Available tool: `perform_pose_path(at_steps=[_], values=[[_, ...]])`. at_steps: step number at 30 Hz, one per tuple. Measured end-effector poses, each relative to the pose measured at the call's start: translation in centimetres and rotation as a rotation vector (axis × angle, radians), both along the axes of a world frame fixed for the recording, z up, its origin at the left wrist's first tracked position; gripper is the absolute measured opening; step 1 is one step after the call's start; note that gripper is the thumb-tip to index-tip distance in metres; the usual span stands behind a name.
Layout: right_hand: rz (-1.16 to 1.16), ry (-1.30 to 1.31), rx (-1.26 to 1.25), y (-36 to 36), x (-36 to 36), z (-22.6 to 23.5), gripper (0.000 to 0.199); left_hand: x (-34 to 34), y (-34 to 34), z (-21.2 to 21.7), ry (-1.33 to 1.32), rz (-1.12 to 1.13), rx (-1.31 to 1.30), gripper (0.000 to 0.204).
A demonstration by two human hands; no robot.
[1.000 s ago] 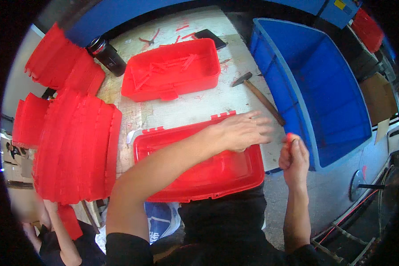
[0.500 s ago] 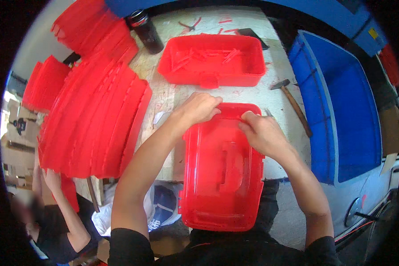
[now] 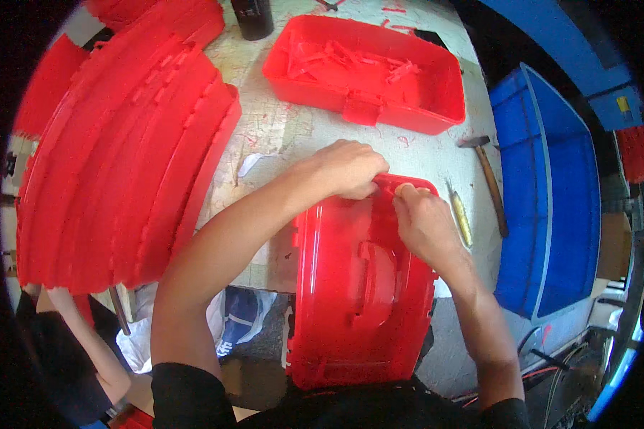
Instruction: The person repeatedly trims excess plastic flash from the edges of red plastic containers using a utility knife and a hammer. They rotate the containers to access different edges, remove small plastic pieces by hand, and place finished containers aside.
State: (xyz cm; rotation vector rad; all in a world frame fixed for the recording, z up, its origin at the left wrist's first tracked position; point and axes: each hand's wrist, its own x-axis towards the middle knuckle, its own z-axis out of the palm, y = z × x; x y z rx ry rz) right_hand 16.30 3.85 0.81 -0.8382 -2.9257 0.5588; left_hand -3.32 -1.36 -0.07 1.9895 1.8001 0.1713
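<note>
A red plastic lid (image 3: 329, 286) with a recessed middle lies lengthwise before me, its near end reaching past the table edge toward my body. At its far rim, my left hand (image 3: 350, 169) has its fingers curled over the edge near the corner. Close beside it, my right hand (image 3: 428, 223) pinches the same rim with thumb and bent fingers. The fingertips partly hide the rim, so any small piece between them cannot be made out. Just right of my right hand lies a slim yellow-handled tool (image 3: 462, 219).
An open red box (image 3: 361, 107) holding red scraps stands beyond the lid. Stacked red plastic parts (image 3: 122, 171) rise at the left, near a co-worker's arm (image 3: 86, 336). A hammer (image 3: 492, 182) lies beside a blue crate (image 3: 519, 186) at the right. A black bottle (image 3: 252, 18) stands far back.
The view has shifted, so the table things sit differently in it. Both hands stay at the lid's far rim, now closer together. The yellow-handled tool shows more fully beside my right hand.
</note>
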Motion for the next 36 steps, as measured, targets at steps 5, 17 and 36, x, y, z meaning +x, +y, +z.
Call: perform_pose_path(at_steps=[5, 17, 36], values=[[-0.018, -0.03, 0.173, -0.4, 0.1, -0.9, 0.013, 0.1, -0.3, 0.5, -0.075, -0.005, 0.006, 0.042], [-0.01, 0.132, 0.341, -0.7, 0.4, -1.1, 0.018, 1.1, 0.8, 0.8, -0.016, 0.088, -0.025, 0.034], [-0.399, -0.146, -0.907, 1.5, -0.9, 3.5, 0.023, 1.7, 0.5, 1.3, 0.082, -0.047, 0.035, 0.024]])
